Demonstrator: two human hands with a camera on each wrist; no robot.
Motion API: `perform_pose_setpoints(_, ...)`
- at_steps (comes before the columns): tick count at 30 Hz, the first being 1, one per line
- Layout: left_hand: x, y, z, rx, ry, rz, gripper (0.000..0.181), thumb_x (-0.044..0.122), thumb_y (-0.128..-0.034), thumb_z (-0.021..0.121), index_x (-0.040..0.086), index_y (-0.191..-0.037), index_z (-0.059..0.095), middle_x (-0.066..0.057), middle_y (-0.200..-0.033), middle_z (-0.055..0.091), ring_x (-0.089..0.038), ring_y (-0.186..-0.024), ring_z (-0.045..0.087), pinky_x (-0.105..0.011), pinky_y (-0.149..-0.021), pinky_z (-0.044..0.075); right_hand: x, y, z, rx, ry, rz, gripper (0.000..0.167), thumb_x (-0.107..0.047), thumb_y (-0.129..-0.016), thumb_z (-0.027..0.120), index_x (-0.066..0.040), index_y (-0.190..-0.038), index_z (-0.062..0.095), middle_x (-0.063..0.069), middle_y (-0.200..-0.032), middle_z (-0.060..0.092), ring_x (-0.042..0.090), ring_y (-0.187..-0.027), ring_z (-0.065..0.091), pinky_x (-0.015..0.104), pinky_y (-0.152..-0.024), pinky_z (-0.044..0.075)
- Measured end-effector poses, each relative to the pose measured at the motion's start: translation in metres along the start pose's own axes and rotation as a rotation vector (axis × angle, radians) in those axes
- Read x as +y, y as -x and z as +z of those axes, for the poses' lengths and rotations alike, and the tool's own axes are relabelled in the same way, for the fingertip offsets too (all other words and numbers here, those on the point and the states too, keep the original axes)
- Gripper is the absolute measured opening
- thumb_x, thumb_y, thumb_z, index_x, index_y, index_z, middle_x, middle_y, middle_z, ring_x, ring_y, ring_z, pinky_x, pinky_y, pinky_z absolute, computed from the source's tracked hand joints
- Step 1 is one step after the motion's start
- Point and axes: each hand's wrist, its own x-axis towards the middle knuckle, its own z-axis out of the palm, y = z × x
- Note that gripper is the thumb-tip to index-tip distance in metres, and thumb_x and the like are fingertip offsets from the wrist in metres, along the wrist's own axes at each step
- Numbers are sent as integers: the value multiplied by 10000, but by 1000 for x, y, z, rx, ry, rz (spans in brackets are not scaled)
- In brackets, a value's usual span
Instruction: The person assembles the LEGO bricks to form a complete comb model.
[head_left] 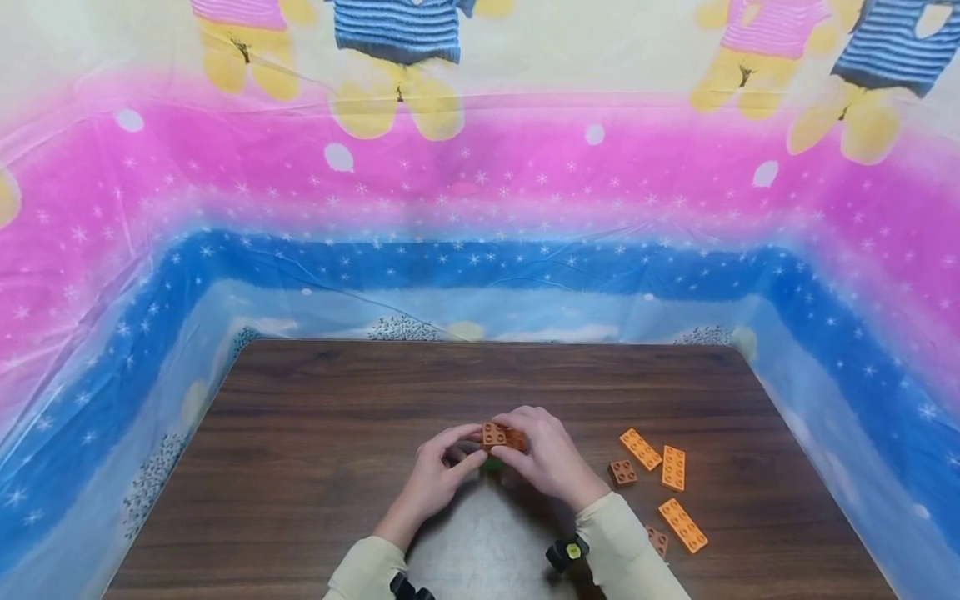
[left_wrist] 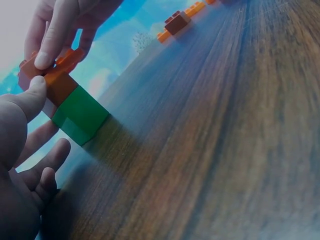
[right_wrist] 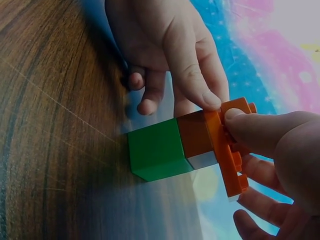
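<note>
A small tower of toy bricks stands on the table in front of me. Its base is a green block (right_wrist: 157, 152), with a brown brick (right_wrist: 195, 134) above it and an orange plate (right_wrist: 224, 160) across that. On the plate's left end sits another brown brick (head_left: 493, 434). My left hand (head_left: 438, 471) pinches the tower's upper part from the left, thumb at the near side, other fingers partly hidden behind. From the right, my right hand (head_left: 551, 457) holds the top brown brick between thumb and fingers, covering part of the plate.
Right of the hands lie an upper orange plate (head_left: 641, 448), a second orange plate (head_left: 673, 467) and a nearer one (head_left: 683, 525). A loose brown brick (head_left: 622, 472) lies beside them; another brown brick (head_left: 657, 540) is partly behind the right sleeve. A printed curtain (head_left: 480, 267) surrounds the table (head_left: 337, 392).
</note>
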Motion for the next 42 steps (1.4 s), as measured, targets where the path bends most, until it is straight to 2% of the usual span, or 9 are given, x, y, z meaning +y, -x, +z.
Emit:
perform_pose_setpoints(3,0,0,0,-1,-3,3,333,195,-991,754,169,-1321,716,-52,-1212,739,-193,-899,682,-301,-773,549,1,0,0,8,2,-11,355,-272,-926,836,-157,-1252,755,-27,-1111,728,154,-1022,642,361,-822,539)
perform_pose_setpoints(10,2,-1,0,-11,-2,-31,344,196,-987,760,192,-1328,718,-9,-1232,732,-206,-938,686,-297,-801,546,3,1,2,21,-12,-14,350,-259,-914,849,-158,-1236,760,-33,-1099,727,135,-1006,646,342,-816,547)
perform_pose_setpoints(18,3,0,-1,-33,-1,-29,386,187,-983,764,187,-1362,693,-32,-1258,725,-229,-963,684,-309,-822,553,4,2,4,25,-26,-3,357,-255,-910,853,-166,-1242,753,-45,-1104,720,116,-988,644,327,-797,546)
perform_pose_setpoints(28,4,0,-3,-44,19,-44,452,235,-987,765,241,-1423,645,-32,-1299,704,-217,-952,677,-336,-841,547,5,4,3,10,-66,6,425,-262,-915,849,-145,-1300,713,-31,-1143,720,91,-965,652,302,-782,555)
perform_pose_setpoints(31,5,0,-3,-35,44,-52,442,237,-994,756,240,-1422,645,-35,-1305,700,-228,-948,676,-332,-820,544,6,6,2,9,-102,14,425,-275,-931,832,-140,-1313,703,-24,-1185,720,90,-992,668,330,-798,585)
perform_pose_setpoints(35,7,0,-2,-23,75,-56,422,233,-1002,745,214,-1414,655,-45,-1297,700,-230,-900,676,-308,-742,546,7,8,0,15,-145,23,400,-271,-954,806,-131,-1313,700,-5,-1224,723,122,-1044,684,428,-860,602)
perform_pose_setpoints(38,9,-1,-1,-11,80,-42,409,227,-1011,733,169,-1409,660,-54,-1287,702,-234,-852,675,-292,-690,549,8,10,-1,19,-168,24,372,-254,-966,793,-142,-1307,696,3,-1232,724,143,-1074,691,470,-904,594)
perform_pose_setpoints(42,11,-2,1,3,80,-15,389,214,-1020,719,176,-1403,665,-66,-1275,702,-273,-810,679,-286,-664,552,7,10,-1,20,-185,21,341,-245,-975,784,-172,-1295,695,-7,-1233,724,142,-1088,692,479,-922,590)
